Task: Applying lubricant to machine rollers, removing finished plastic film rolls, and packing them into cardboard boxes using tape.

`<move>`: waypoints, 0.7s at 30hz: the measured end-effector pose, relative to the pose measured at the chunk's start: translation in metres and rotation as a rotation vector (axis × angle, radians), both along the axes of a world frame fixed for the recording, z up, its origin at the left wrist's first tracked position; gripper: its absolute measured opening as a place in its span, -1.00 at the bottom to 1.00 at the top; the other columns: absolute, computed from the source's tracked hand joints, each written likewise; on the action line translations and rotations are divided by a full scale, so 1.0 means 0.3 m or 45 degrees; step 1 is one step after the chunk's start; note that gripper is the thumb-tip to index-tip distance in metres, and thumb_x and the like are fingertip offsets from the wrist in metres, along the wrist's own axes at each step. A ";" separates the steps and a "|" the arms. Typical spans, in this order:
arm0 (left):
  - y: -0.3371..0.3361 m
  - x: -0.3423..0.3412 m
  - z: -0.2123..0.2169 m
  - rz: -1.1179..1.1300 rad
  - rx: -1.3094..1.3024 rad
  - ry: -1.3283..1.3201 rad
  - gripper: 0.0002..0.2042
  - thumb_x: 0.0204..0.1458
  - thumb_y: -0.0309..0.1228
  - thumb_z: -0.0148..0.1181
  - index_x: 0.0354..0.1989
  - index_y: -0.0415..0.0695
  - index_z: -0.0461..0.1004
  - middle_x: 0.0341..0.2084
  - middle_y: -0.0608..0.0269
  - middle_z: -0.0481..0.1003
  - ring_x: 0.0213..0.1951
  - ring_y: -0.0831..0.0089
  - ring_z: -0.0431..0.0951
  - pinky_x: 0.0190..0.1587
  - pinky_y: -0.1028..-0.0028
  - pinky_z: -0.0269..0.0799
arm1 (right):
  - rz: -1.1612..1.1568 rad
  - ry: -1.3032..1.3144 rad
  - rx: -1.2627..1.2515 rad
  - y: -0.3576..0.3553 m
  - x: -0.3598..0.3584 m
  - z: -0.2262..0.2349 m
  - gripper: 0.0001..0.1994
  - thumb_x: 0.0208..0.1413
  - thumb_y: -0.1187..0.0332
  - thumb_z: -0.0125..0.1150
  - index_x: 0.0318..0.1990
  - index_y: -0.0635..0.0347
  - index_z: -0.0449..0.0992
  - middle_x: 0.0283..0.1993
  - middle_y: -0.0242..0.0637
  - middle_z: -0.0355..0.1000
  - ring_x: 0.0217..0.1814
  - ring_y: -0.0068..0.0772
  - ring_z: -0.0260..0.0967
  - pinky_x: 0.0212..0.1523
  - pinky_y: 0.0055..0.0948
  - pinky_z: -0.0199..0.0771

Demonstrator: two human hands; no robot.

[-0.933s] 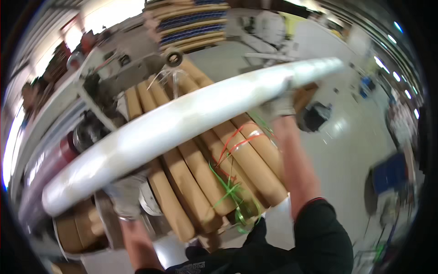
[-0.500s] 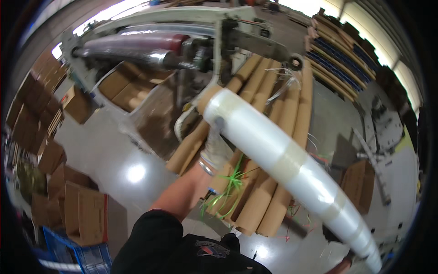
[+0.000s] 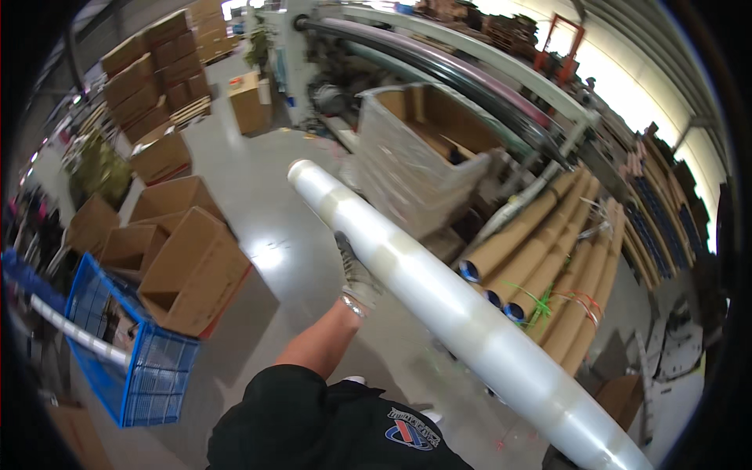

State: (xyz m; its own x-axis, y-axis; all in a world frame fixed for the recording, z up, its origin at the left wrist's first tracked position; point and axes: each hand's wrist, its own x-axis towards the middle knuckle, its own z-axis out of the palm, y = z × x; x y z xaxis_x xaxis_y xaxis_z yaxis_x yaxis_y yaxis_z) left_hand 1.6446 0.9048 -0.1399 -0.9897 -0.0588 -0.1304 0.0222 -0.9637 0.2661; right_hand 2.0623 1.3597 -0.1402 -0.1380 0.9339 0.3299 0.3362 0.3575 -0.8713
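Note:
A long roll of whitish plastic film (image 3: 439, 290), with several yellowish bands around it, crosses the view slantwise from the upper middle to the lower right edge. My left hand (image 3: 357, 276), in a light work glove with dark fingertips, grips its left side near the far end. The hand's fingers curl partly beneath the roll, where I cannot see them all. A brown core edge (image 3: 298, 168) shows at the far end. The near end runs out of the picture at the lower right, and my right hand does not show.
Brown cardboard tubes (image 3: 552, 227) lie bundled on the right, tied with green and red string. Behind the roll stand a plastic-lined bin (image 3: 415, 164) and a roller machine (image 3: 462, 66). Cardboard boxes (image 3: 196, 266) and a blue crate (image 3: 160, 376) stand on the left.
My view has turned left, bringing the crate and boxes closer to the middle. The roll has swung left, away from over the tubes, with my left hand still on it. My right hand has left view.

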 end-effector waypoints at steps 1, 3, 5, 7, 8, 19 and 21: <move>-0.117 0.038 0.003 -0.049 0.075 0.034 -0.24 -0.14 0.36 -0.03 0.07 -0.02 0.29 -0.09 0.16 0.43 -0.05 0.15 0.43 0.04 0.11 0.39 | 0.098 -0.030 -0.063 -0.116 -0.042 -0.017 -0.50 0.18 0.07 -0.07 0.13 0.25 0.18 0.01 -0.10 0.31 0.02 -0.14 0.30 -0.02 -0.10 0.37; -0.298 0.165 0.063 0.005 0.114 -0.052 -0.25 -0.15 0.34 0.02 0.05 -0.02 0.30 -0.09 0.15 0.43 -0.05 0.14 0.43 0.04 0.10 0.39 | 0.316 -0.097 -0.200 -0.333 -0.112 -0.070 -0.51 0.18 0.07 -0.07 0.12 0.26 0.19 -0.01 -0.10 0.32 0.01 -0.14 0.31 -0.03 -0.10 0.38; -0.490 0.250 -0.053 0.119 0.115 -0.156 -0.27 -0.19 0.29 0.12 0.03 -0.04 0.32 -0.11 0.14 0.44 -0.05 0.12 0.43 0.06 0.06 0.37 | 0.605 -0.190 -0.360 -0.547 -0.158 -0.149 -0.51 0.19 0.08 -0.07 0.12 0.27 0.20 -0.03 -0.09 0.33 0.00 -0.14 0.32 -0.04 -0.10 0.38; -0.675 0.386 -0.091 0.162 0.122 -0.138 -0.21 -0.19 0.32 0.09 0.10 -0.03 0.25 -0.04 0.11 0.39 -0.01 0.12 0.40 0.09 0.07 0.33 | 0.857 -0.314 -0.509 -0.759 -0.183 -0.224 -0.52 0.19 0.08 -0.07 0.11 0.28 0.21 -0.05 -0.09 0.34 -0.01 -0.14 0.33 -0.05 -0.11 0.39; -0.769 0.457 -0.099 0.140 0.129 -0.111 -0.15 -0.20 0.35 0.07 0.17 -0.03 0.18 0.04 0.09 0.34 0.04 0.13 0.36 0.12 0.07 0.29 | 0.986 -0.373 -0.576 -0.863 -0.205 -0.263 -0.52 0.19 0.09 -0.07 0.10 0.28 0.21 -0.05 -0.09 0.34 -0.02 -0.14 0.33 -0.05 -0.11 0.39; -1.795 1.147 -0.281 0.664 -0.011 -0.441 -0.21 -0.24 0.33 0.13 0.05 -0.07 0.34 -0.10 0.08 0.47 -0.11 0.10 0.48 0.07 0.09 0.34 | 1.824 -0.912 -0.836 -1.778 -0.285 -0.377 -0.56 0.20 0.12 -0.06 0.05 0.32 0.26 -0.15 -0.06 0.38 -0.08 -0.13 0.38 -0.11 -0.13 0.43; -1.968 1.214 -0.322 0.705 0.012 -0.500 -0.18 -0.24 0.34 0.12 0.08 -0.07 0.32 -0.09 0.07 0.46 -0.10 0.09 0.48 0.08 0.09 0.32 | 1.856 -0.973 -0.835 -1.932 -0.287 -0.395 -0.56 0.21 0.12 -0.06 0.04 0.33 0.27 -0.17 -0.05 0.39 -0.09 -0.12 0.39 -0.12 -0.13 0.43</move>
